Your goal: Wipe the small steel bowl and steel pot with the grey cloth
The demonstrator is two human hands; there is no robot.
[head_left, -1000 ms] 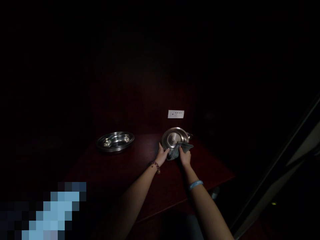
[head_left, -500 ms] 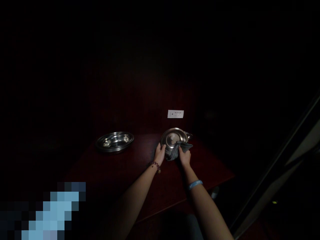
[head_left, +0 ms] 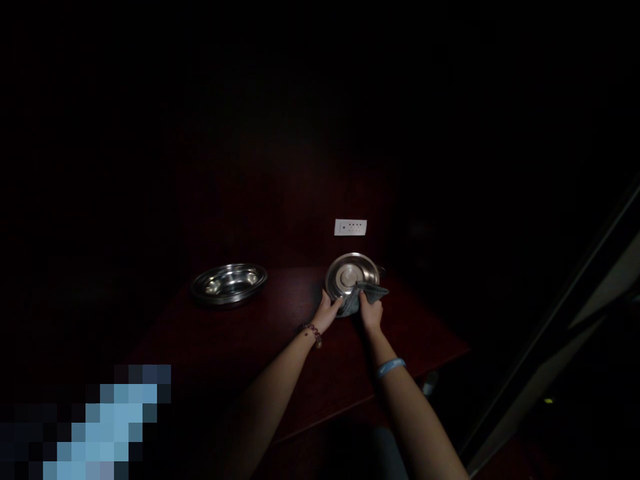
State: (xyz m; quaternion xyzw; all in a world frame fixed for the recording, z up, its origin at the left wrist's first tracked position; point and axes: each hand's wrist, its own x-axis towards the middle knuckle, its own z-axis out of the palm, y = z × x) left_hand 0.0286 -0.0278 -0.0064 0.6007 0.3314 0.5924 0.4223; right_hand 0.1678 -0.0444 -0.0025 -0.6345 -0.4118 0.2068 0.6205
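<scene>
1. Here, just past both hands: a round steel bowl (head_left: 349, 275), near the back edge of the desk (head_left: 295, 367), right of its middle, with its hollow side tipped up toward the person.
2. At the bowl's near left rim: the left hand (head_left: 327, 315), thumb on the rim and fingers tucked under or behind, so holding the bowl.
3. At its near right rim: the right hand (head_left: 371, 313), closed in a pinch on a grey cloth (head_left: 374, 291), with cloth pressed to the bowl's front.
4. Round all over, so no long way to point; both hands about as near, one on each side of the low part. Too dark to tell if touching the desk underneath.
5. Over by the desk's back left corner, well apart from both hands: a wide steel basin (head_left: 234, 283), open side up.
6. On the wall, just above the bowl: a white socket plate (head_left: 351, 227).
</scene>
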